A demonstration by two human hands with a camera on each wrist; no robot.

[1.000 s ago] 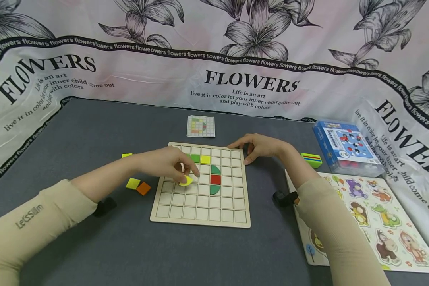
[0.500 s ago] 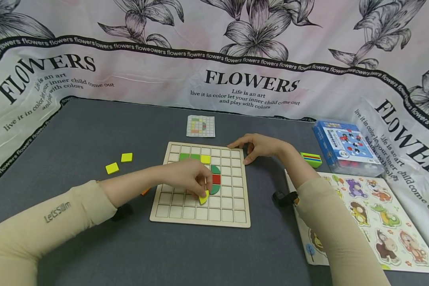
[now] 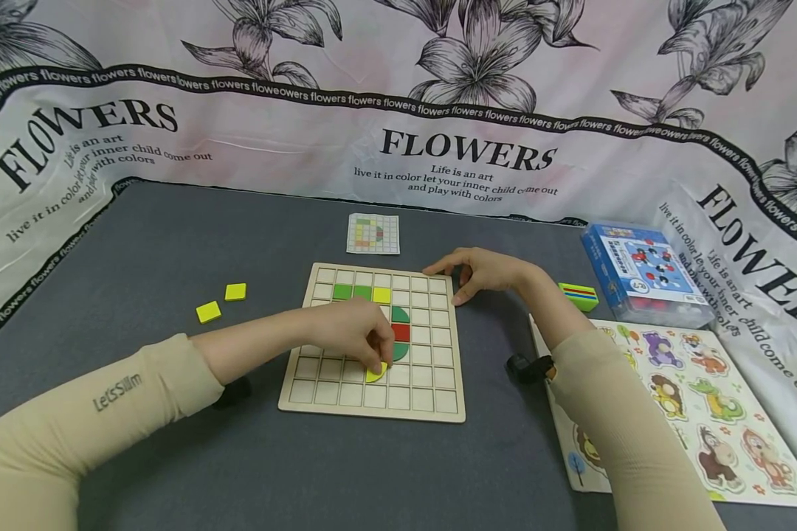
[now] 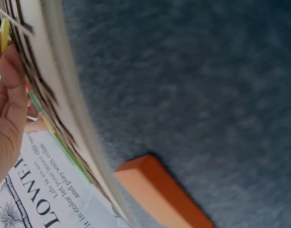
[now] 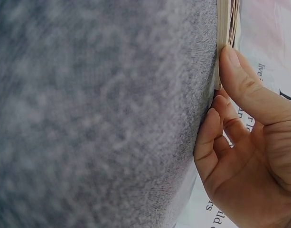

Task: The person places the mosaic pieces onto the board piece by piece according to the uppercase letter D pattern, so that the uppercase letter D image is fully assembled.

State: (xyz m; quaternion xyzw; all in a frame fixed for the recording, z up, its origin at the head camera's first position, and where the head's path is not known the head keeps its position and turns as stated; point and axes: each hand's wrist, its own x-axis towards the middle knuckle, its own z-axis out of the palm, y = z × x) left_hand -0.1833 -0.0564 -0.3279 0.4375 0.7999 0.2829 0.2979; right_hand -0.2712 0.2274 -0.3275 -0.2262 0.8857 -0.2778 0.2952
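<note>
Nearest, the left hand (image 3: 348, 332) keeps a narrow grip on a yellow piece (image 3: 375, 375), pinched over the board (image 3: 422, 400); whether it sits in a cell, I cannot tell. Released askew, it could ride up on the ridges. Just left of the board lies an orange block (image 4: 159, 194), which a dropped left arm (image 3: 252, 338) might brush. Just past the fingertips, a red square (image 3: 401, 333) sits between green pieces (image 3: 401, 315); a knuckle could unseat them. Farther off, the right hand (image 3: 481, 273) holds the board's far corner; were that grip to slacken, pressing might slide the board across the surface (image 3: 491, 472). Farthest lies the card (image 3: 373, 234).
</note>
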